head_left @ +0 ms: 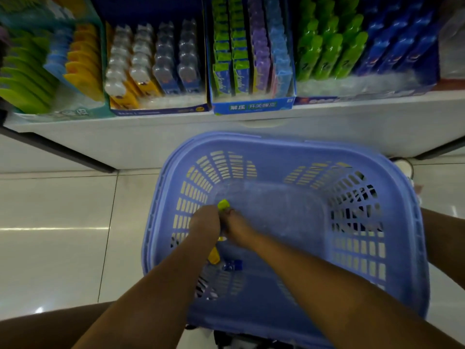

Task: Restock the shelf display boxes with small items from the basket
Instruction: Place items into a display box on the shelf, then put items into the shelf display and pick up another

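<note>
- Floor tiles (63,210), pale and glossy, fill the left of the frame.
- White shelf (176,132) runs across the upper part of the frame, with a row of display boxes side by side along its edge.
- Blue plastic basket (251,137) with slotted walls sits at the centre and lower right, just below the shelf edge; both forearms reach into it from the bottom of the frame.
- Blue-fronted display box (251,105) at top centre holds upright rows of green, purple and light-blue packs. The box to its left (156,110) holds rows of clear and white packs, and the box at upper right (364,94) holds green and dark-blue ones (all blurred).
- Left hand (205,222) is low in the left part of the basket, fingers curled into a fist around a lime-green item.
- Right hand (236,225) lies against the left one, its fingertips at the same item; I cannot tell whether it grips.
- Lime-green item (223,204) sticks up where the two hands meet.
- Yellow item (214,255) shows just under the left wrist.
- Small blue item (232,265) lies on the basket floor beside it.
</note>
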Demonstrator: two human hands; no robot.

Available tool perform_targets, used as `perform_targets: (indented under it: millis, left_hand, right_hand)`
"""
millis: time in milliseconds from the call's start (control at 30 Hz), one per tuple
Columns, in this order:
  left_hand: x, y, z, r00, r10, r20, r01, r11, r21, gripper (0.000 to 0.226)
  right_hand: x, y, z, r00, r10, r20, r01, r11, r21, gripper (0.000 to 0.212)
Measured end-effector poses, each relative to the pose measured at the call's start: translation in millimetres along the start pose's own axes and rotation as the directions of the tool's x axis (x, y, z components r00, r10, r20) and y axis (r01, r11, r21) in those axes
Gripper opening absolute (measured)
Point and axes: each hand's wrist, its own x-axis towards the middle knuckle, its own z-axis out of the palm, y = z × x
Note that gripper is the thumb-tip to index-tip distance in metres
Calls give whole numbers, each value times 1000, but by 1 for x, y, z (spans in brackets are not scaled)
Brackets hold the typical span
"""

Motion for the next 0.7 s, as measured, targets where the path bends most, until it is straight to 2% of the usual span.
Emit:
perform_targets:
  millis: [33, 67, 133, 167, 200, 267, 333, 400, 467, 500, 533, 600, 633, 667, 700]
  left_hand:
    - [1, -1, 2, 1000, -6, 11, 6, 1000, -18, 21]
    - [2, -2, 6, 1000, -4, 5, 4, 999, -38, 21]
    - [1, -2, 11, 999, 2, 41, 1, 998, -59, 24]
    - [0, -1, 12, 998, 17, 58, -14, 998, -60, 26]
    - [1, -1, 14, 998, 28, 53, -24, 997, -70, 27]
    - [3, -2, 15, 997, 10, 82, -3, 996, -91, 25]
    - [2, -2, 11, 993, 4, 114, 9, 994, -108, 23]
    - [0, 0, 5, 993, 15, 118, -2, 993, -114, 23]
    - [-1, 4, -8, 997, 15, 80, -3, 989, -148, 22]
    - [-1, 5, -17, 997, 21, 69, -10, 988, -155, 18]
    - [-2, 6, -26, 997, 31, 68, -20, 987, -158, 11]
    - [-5, 6, -45, 999, 25, 45, -16, 982, -189, 27]
    - [-9, 6, -55, 999, 23, 49, -12, 976, -219, 31]
    - [-14, 5, -64, 998, 27, 61, -10, 965, -261, 31]
    - [-20, 3, -72, 996, 33, 87, -3, 946, -325, 27]
  right_hand:
    - [1, 6, 1, 1000, -13, -6, 13, 1000, -1, 54]
    - [3, 14, 4, 998, -58, -22, 57, 998, -3, 52]
    - [-2, 18, -2, 997, -50, -64, 45, 995, -84, 38]
    - [-1, 23, -5, 998, -24, -63, 18, 996, -91, 38]
    - [-1, 30, -5, 992, -81, -93, 69, 990, -123, 44]
    - [-3, 37, -9, 990, -81, -119, 56, 979, -196, 56]
    - [-7, 42, -10, 995, -56, -88, 38, 980, -196, 57]
    - [-13, 41, -9, 998, -46, -51, 36, 982, -183, 47]
    - [-14, 35, -11, 996, -85, 14, 86, 961, -264, 26]
    - [-13, 35, -16, 987, -129, 93, 154, 929, -337, 25]
    - [-12, 36, -19, 972, -105, 209, 193, 867, -459, 32]
    - [-12, 29, -24, 958, -3, 286, 225, 623, -749, 36]
    - [-12, 26, -25, 944, 21, 329, 268, 531, -804, 36]
    - [-12, 24, -25, 928, 37, 370, 305, 492, -815, 36]
    - [-12, 22, -26, 920, 49, 389, 311, 513, -800, 36]
